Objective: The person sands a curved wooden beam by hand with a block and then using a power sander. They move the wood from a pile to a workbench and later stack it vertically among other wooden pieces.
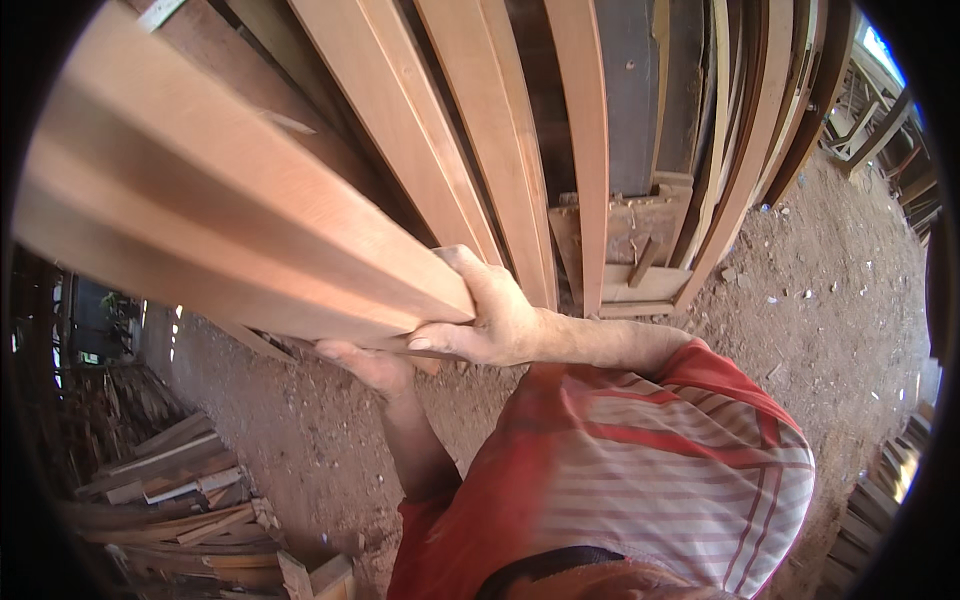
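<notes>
A long, pale reddish-brown wooden beam (pixel 270 200) with a stepped groove along it slants from the upper left to the middle, slightly blurred. My right hand (pixel 495 315) is closed round its near end, with the thumb on the face towards me and the fingers over the far edge. Below that end, my left hand (pixel 372 368) supports the underside; most of its fingers are hidden by the wood. Just beyond my right hand stand two similar beams, one left (pixel 385 90) and one right (pixel 490 110), leaning upright side by side.
More planks (pixel 580 130) and a dark panel (pixel 630 90) lean at the back. A small wooden frame (pixel 635 235) stands at their foot. Offcuts (pixel 190 490) are heaped at lower left, and more timber (pixel 880 510) lies at lower right. The dirt floor (pixel 810 330) is strewn with debris.
</notes>
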Demonstrator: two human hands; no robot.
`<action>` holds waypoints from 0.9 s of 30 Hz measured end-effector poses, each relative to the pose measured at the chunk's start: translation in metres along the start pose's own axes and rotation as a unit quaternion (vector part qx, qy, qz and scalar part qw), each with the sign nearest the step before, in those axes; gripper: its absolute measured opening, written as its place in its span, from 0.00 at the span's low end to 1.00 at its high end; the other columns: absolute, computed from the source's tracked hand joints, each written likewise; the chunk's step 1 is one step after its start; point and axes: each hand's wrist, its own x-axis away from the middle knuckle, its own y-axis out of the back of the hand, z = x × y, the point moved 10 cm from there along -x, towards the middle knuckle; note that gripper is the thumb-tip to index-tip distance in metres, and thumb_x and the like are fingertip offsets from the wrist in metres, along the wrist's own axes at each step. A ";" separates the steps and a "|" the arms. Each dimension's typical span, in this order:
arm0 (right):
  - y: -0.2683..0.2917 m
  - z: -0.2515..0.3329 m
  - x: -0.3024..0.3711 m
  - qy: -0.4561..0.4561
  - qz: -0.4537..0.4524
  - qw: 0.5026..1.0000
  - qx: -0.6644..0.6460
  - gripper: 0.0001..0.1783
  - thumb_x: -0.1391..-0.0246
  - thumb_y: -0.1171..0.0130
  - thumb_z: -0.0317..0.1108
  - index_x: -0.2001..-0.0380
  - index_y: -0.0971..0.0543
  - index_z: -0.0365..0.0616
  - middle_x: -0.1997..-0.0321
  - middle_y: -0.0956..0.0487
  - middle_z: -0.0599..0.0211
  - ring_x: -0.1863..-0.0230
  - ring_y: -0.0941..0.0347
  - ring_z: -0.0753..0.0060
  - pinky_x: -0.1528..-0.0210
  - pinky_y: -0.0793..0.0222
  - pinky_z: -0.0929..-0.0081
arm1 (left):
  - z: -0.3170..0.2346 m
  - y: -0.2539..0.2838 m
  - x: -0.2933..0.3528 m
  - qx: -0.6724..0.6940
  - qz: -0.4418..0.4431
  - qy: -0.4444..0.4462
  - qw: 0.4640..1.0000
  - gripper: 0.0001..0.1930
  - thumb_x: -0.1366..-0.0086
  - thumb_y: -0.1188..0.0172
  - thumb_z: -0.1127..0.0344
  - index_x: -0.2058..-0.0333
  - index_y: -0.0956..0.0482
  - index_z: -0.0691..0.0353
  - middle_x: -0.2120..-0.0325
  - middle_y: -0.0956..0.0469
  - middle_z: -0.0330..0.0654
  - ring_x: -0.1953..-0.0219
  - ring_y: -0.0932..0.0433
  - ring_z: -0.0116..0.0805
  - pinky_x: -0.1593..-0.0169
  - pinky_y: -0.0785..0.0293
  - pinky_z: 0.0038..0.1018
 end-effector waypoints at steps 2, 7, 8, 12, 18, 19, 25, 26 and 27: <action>0.020 0.007 -0.008 0.029 -0.031 0.998 0.038 0.45 0.49 0.23 0.55 0.41 0.32 0.35 0.55 0.17 0.43 0.53 0.16 0.45 0.53 0.20 0.57 | -0.007 -0.031 -0.016 0.000 0.016 -0.008 1.000 0.42 0.22 0.68 0.33 0.24 0.57 0.60 0.26 0.51 0.53 0.26 0.47 0.48 0.26 0.43 0.45; 0.063 0.015 -0.037 0.050 -0.089 0.994 0.041 0.44 0.49 0.23 0.54 0.42 0.31 0.34 0.55 0.17 0.42 0.52 0.16 0.46 0.53 0.20 0.58 | 0.013 -0.075 -0.044 0.066 0.031 0.075 0.995 0.42 0.22 0.66 0.34 0.23 0.62 0.59 0.24 0.59 0.52 0.23 0.54 0.48 0.23 0.51 0.46; 0.072 0.015 -0.042 0.052 -0.100 0.993 0.042 0.44 0.49 0.23 0.54 0.42 0.31 0.34 0.55 0.17 0.42 0.52 0.16 0.45 0.53 0.20 0.58 | 0.012 -0.088 -0.053 0.043 0.036 0.038 0.998 0.42 0.22 0.65 0.34 0.23 0.61 0.60 0.24 0.58 0.52 0.23 0.54 0.47 0.23 0.52 0.46; 0.108 0.001 -0.052 0.034 -0.127 0.990 0.050 0.46 0.49 0.23 0.54 0.41 0.33 0.32 0.55 0.16 0.43 0.51 0.16 0.47 0.54 0.21 0.60 | 0.046 -0.109 -0.066 -0.008 0.053 -0.008 0.999 0.33 0.21 0.66 0.36 0.40 0.44 0.64 0.38 0.43 0.50 0.36 0.42 0.40 0.32 0.43 0.39; 0.156 -0.048 -0.058 0.013 -0.146 0.985 0.090 0.47 0.50 0.24 0.59 0.43 0.32 0.32 0.58 0.15 0.50 0.55 0.15 0.58 0.54 0.20 0.64 | 0.108 -0.150 -0.063 0.028 0.078 0.024 0.996 0.29 0.23 0.58 0.35 0.65 0.37 0.60 0.66 0.38 0.37 0.62 0.38 0.31 0.53 0.35 0.31; 0.160 -0.059 -0.061 -0.002 -0.151 0.985 0.083 0.47 0.49 0.25 0.59 0.43 0.32 0.32 0.59 0.15 0.52 0.57 0.16 0.61 0.54 0.20 0.65 | 0.107 -0.163 -0.070 0.015 0.110 0.008 0.994 0.30 0.24 0.56 0.34 0.64 0.36 0.60 0.67 0.39 0.37 0.64 0.38 0.30 0.56 0.35 0.31; 0.180 -0.099 -0.091 0.025 -0.247 0.967 0.056 0.40 0.38 0.31 0.46 0.36 0.36 0.29 0.46 0.22 0.48 0.45 0.24 0.63 0.43 0.26 0.65 | 0.137 -0.209 -0.106 -0.034 0.169 0.014 0.985 0.35 0.24 0.54 0.33 0.47 0.30 0.66 0.61 0.30 0.41 0.57 0.31 0.32 0.50 0.31 0.32; 0.188 -0.104 -0.092 0.028 -0.264 0.961 0.075 0.41 0.38 0.30 0.45 0.34 0.37 0.28 0.42 0.24 0.46 0.41 0.26 0.60 0.39 0.29 0.63 | 0.145 -0.224 -0.111 -0.027 0.186 0.020 0.982 0.35 0.24 0.54 0.34 0.44 0.31 0.66 0.59 0.28 0.42 0.55 0.30 0.33 0.48 0.31 0.32; 0.199 -0.108 -0.092 0.032 -0.281 0.954 0.098 0.43 0.39 0.29 0.43 0.33 0.39 0.28 0.38 0.27 0.44 0.37 0.29 0.58 0.35 0.32 0.61 | 0.154 -0.243 -0.114 -0.017 0.203 0.026 0.979 0.35 0.24 0.54 0.35 0.42 0.32 0.66 0.56 0.27 0.44 0.52 0.29 0.34 0.45 0.30 0.33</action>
